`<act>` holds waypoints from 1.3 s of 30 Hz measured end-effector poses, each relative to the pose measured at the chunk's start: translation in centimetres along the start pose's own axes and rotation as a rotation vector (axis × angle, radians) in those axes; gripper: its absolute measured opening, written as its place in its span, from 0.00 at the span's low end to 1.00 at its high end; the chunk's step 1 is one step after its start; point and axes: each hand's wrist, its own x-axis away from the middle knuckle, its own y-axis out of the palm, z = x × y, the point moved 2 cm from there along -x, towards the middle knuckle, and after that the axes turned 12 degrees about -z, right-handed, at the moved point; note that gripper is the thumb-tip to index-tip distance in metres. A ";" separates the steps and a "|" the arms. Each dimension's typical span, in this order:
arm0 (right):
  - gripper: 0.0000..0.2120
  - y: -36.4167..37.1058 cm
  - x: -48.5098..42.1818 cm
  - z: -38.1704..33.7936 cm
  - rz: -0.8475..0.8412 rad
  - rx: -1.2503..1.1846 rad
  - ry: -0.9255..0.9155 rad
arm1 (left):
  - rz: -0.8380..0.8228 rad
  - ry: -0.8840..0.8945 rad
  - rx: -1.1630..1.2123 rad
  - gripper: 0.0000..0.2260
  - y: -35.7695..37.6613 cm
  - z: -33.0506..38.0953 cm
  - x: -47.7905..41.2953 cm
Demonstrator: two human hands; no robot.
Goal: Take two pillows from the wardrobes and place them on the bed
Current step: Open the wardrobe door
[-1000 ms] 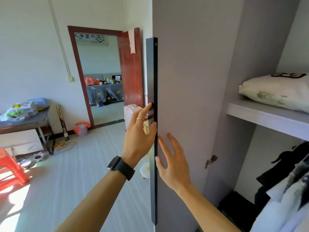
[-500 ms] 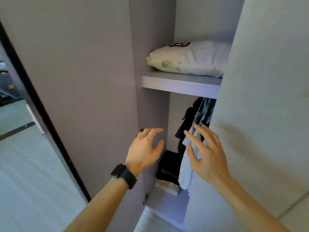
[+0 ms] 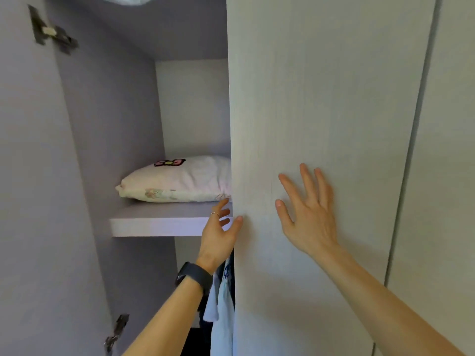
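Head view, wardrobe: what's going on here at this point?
A person stands at a wardrobe whose left door is open. One pillow lies on the shelf, partly hidden behind the closed right door. The left hand curls around that door's edge just below the pillow, while the right hand is spread flat against the door's front. Neither hand holds a pillow yet. Clothes hang below the shelf.

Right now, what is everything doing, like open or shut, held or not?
Left wardrobe door: swung open.
Right wardrobe door: shut.
Pillow: lying flat on the shelf, not held.
Left hand: open at the door edge.
Right hand: open, fingers spread.
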 end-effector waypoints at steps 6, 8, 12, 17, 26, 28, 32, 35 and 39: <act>0.30 4.2 -1.7 1.5 0.066 0.140 0.019 | 0.015 0.063 0.051 0.15 -0.1 -0.8 -3.0; 0.29 5.1 -2.0 2.0 0.092 0.164 0.021 | 0.019 0.071 0.079 0.14 -0.1 -1.6 -3.3; 0.29 5.7 -2.4 2.0 0.094 0.193 0.033 | -0.013 0.093 0.106 0.14 -0.2 -2.4 -3.6; 0.29 4.3 -1.8 1.4 -0.005 0.182 0.074 | -0.049 0.080 0.113 0.14 -0.4 -2.1 -3.6; 0.28 -0.3 4.5 -3.6 -0.031 -0.211 0.212 | -0.203 0.139 0.268 0.13 -1.6 1.1 3.1; 0.29 -1.3 7.9 -5.1 -0.016 -0.354 0.250 | -0.276 0.170 0.319 0.15 -1.4 1.9 5.8; 0.26 -3.6 15.2 -8.3 0.005 -0.654 0.394 | -0.442 0.237 0.367 0.18 -0.1 3.5 10.2; 0.21 -5.1 20.3 -9.9 0.067 -0.765 0.459 | -0.538 0.315 0.352 0.23 1.4 4.7 12.4; 0.20 -6.9 25.6 -10.5 0.105 -0.808 0.550 | -0.675 0.388 0.397 0.27 3.9 5.8 14.6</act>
